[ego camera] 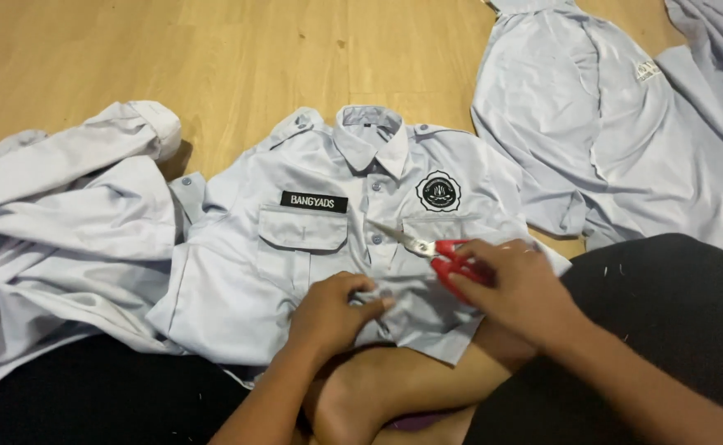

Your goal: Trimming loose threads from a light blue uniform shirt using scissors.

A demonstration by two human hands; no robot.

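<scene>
My right hand is closed around the red handles of a small pair of scissors, whose metal blades point up and to the left, lying over the shirt front just below the right chest pocket as seen here. My left hand pinches a fold of fabric near the button placket, fingers drawn tight on the cloth, just beside the scissor handles. Both hands work on a pale grey uniform shirt, spread face up across my lap and the wooden floor, collar away from me. It carries a black name patch over one pocket and a round black emblem over the other. More pale grey garments lie left and upper right.
</scene>
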